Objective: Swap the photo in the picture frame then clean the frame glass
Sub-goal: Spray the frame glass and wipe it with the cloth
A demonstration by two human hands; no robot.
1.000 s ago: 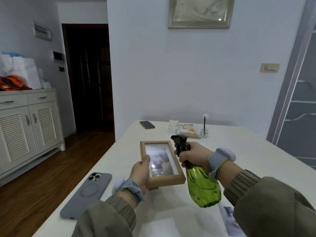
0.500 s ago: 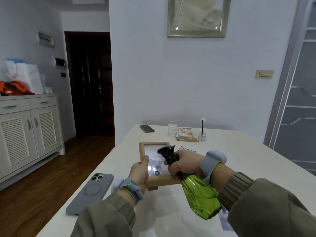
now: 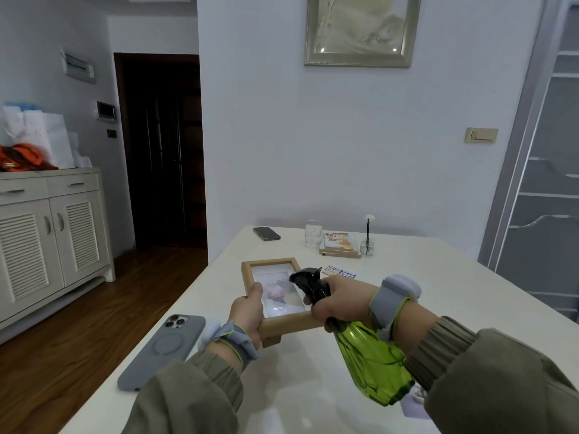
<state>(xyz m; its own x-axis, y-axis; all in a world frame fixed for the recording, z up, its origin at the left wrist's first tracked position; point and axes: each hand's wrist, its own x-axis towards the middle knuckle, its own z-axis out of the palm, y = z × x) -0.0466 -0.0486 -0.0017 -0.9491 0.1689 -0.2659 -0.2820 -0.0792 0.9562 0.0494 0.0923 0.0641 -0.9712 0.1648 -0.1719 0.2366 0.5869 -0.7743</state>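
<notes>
A light wooden picture frame with a photo behind its glass is held above the white table, tilted face up. My left hand grips its near left corner, thumb on the front edge. My right hand holds a green spray bottle by the neck. The bottle's black nozzle points left, right over the frame glass. The bottle body leans down toward me.
A grey phone lies face down at the table's left edge. At the far end sit a dark phone, a glass, books and a small vase. A small printed card lies behind my right hand. A white cabinet stands at left.
The spray bottle has swung left and tipped, bringing its nozzle over the frame glass. The frame has lowered flatter. My head has tilted up a little.
</notes>
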